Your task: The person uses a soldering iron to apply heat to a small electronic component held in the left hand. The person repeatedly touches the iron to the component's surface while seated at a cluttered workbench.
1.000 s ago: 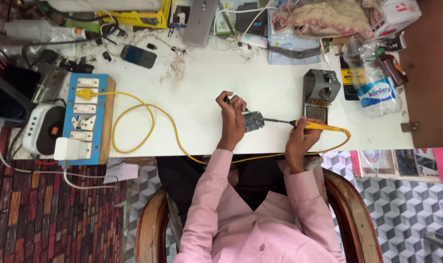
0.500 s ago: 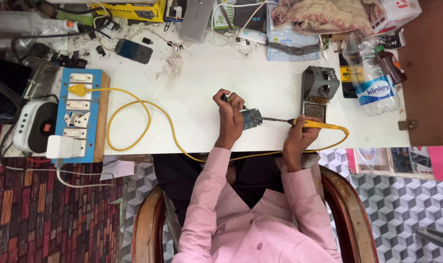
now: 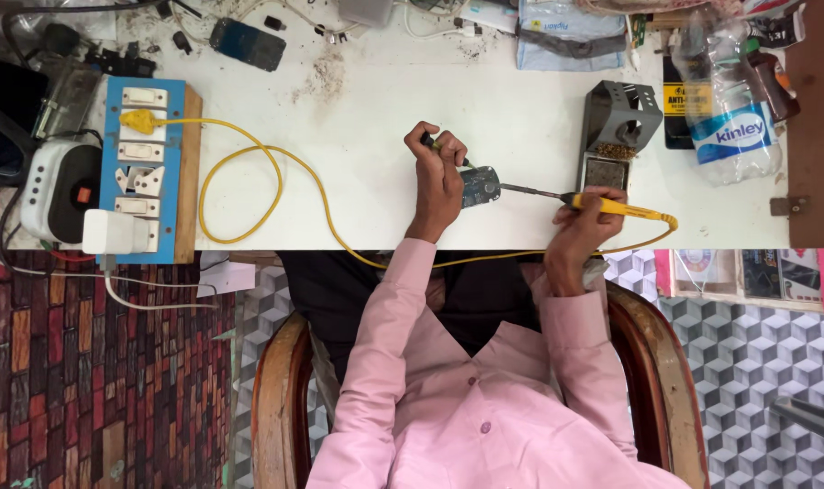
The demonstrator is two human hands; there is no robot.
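My left hand (image 3: 439,181) rests on the white table (image 3: 357,136), fingers closed around a thin dark tool (image 3: 428,140). It sits right beside a small blue-grey circuit board (image 3: 481,186). My right hand (image 3: 582,225) grips a yellow-handled soldering iron (image 3: 625,210) at the table's front edge. The iron's metal tip (image 3: 525,191) reaches left to the board's right edge. A yellow cable (image 3: 249,181) loops from the iron across the table to a blue power strip (image 3: 149,172).
A grey soldering-iron stand (image 3: 618,118) is just behind my right hand, with a plastic water bottle (image 3: 729,100) to its right. A dark phone (image 3: 247,43) and scattered parts lie at the back left. A white adapter (image 3: 113,232) is plugged into the strip. I sit in a wooden armchair (image 3: 280,398).
The view has shifted, so the table sits higher in the picture. Both hands keep their hold, and the iron's tip stays at the board.
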